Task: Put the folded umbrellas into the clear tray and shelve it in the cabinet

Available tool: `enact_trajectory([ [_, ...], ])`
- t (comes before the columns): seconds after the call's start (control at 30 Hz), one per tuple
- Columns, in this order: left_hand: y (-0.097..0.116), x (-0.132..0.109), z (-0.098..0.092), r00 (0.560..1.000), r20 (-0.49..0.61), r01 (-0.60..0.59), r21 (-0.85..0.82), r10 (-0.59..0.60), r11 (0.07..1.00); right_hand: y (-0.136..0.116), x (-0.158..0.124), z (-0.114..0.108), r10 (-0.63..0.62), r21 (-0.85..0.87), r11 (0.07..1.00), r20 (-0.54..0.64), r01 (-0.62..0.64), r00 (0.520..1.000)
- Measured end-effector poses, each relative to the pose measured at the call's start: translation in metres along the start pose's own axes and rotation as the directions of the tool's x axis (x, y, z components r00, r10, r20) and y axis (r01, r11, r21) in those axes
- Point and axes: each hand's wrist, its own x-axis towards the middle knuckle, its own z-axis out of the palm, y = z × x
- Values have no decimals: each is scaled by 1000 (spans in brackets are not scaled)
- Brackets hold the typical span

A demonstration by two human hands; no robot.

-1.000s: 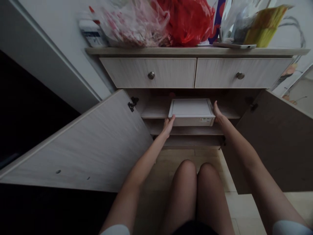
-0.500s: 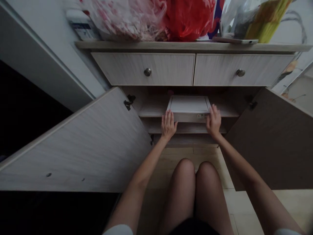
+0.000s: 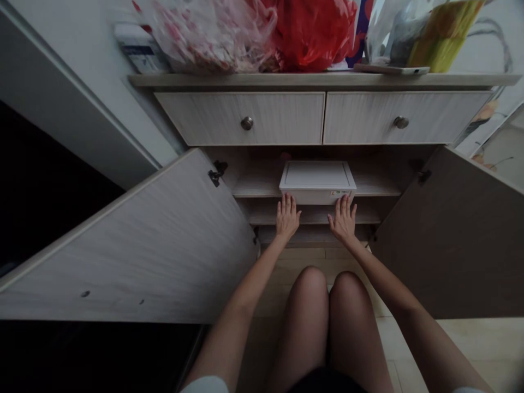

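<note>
No text can be read. The sticker on the front of the box is too small, and the label on the bottle is too blurred

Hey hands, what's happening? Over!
Left hand, right hand: open, at front of white box. Box on upper shelf, front edge jutting out. Cabinet doors open, nothing blocking.

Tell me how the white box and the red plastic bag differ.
The white box is flat-faced and straight-edged; the red plastic bag is crumpled and rounded. The box sits on the upper shelf inside the cabinet, while the bag rests on top. The left hand and right hand have fingers at the box's front; neither is near the bag. Shared: one cabinet supports both.
</note>
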Motion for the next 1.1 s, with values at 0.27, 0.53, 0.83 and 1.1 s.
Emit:
enact_trajectory([
  [0.27, 3, 23, 6, 1000, -10, -10, -4, 10, 1000, -4, 27, 2, 47, 2, 999, -14, -47, 999],
  [0.53, 1, 54, 18, 998, -20, -52, 185, 57, 981, -12, 63, 5, 137, 56, 989, 46, -140, 989],
  [0.83, 11, 92, 22, 1000, -4, 21, 213, -20, 977, -12, 107, 22, 197, 113, 971, 107, -208, 975],
  [1.1, 9, 125, 26, 997, 47, 52, 225, -64, 973, -8, 141, 23, 225, 101, 961, 247, -256, 943],
])
